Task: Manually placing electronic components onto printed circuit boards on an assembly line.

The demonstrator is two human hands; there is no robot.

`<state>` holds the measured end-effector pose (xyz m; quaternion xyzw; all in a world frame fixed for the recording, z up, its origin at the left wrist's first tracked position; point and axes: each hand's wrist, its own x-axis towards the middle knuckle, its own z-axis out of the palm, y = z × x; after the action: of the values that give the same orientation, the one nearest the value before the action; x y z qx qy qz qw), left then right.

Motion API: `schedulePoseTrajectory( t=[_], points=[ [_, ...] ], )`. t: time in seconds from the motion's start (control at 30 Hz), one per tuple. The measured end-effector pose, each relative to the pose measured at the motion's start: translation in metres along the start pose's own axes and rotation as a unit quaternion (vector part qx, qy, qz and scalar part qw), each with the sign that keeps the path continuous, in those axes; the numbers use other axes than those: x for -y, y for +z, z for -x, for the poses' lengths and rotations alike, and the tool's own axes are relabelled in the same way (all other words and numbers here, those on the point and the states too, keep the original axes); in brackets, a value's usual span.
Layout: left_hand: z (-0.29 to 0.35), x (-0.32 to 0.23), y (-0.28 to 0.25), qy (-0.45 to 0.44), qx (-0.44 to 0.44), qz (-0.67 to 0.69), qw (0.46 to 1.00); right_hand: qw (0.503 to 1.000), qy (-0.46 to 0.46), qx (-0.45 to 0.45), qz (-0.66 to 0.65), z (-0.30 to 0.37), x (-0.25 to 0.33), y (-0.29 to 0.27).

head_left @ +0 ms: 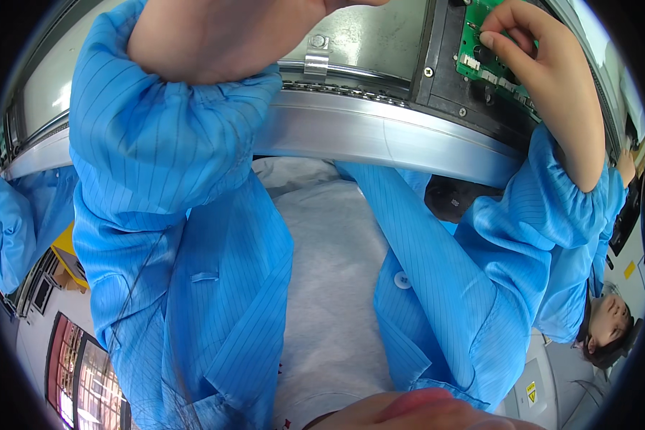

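At the upper right lies a green circuit board (pixel 469 47) with white connectors (pixel 505 84) along its near edge, set in a black carrier (pixel 443 93) with screws. Over this board is my right hand (pixel 548 61), thumb and index finger pinched together close to its surface. Whatever sits between those fingertips is too small or hidden to name. My left hand (pixel 244 32) reaches across the top of the view, above a pale metal surface. Its fingers are mostly cut off by the upper edge, so their hold does not show.
A silver rail (pixel 380 132) runs between my body and the carrier, with a chain (pixel 344 93) along its far side. A metal bracket (pixel 317 54) stands by the chain. At the right is a co-worker in a blue sleeve (pixel 562 308); more blue clothing (pixel 11 233) shows at far left.
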<state>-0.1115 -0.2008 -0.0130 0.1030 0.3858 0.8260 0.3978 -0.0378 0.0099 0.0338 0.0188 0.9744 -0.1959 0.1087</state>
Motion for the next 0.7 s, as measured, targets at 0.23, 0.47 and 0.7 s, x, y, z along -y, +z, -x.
schedulePoseTrajectory(
  t=[0.23, 0.47, 0.7],
  points=[
    [0.0, -0.002, 0.001, 0.004, -0.031, -0.032, 0.999, 0.995, -0.067, -0.061, 0.05, 0.002, -0.011, 0.015],
    [-0.011, 0.008, -0.001, -0.001, -0.026, -0.028, 0.999, 0.992, -0.05, -0.092, 0.069, 0.008, -0.037, 0.014],
    [-0.006, 0.003, -0.002, -0.004, -0.08, -0.023, 0.997, 0.999, -0.022, -0.028, -0.002, 0.018, -0.061, -0.013]
  ],
)
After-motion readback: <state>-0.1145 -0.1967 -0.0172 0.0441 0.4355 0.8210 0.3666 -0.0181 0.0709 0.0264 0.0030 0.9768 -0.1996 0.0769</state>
